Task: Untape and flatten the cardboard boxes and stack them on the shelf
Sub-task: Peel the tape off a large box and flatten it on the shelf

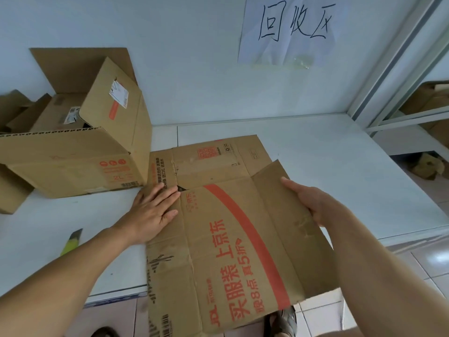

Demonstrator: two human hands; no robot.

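Observation:
A flattened brown cardboard box (218, 239) with red print lies on the white shelf surface (328, 166), its near end hanging over the front edge. My left hand (153, 210) presses flat on its left part with straight fingers. My right hand (308, 200) holds the raised right flap at its edge, thumb on top; the fingers are hidden behind the flap. An unflattened open cardboard box (80, 152) stands at the left, touching the flat one.
A yellow-handled cutter (71, 242) lies on the surface at the left. More cardboard (17, 113) sits behind the open box. A paper sign (289, 30) hangs on the wall. Further boxes (427, 103) show in a mirror-like panel at the right.

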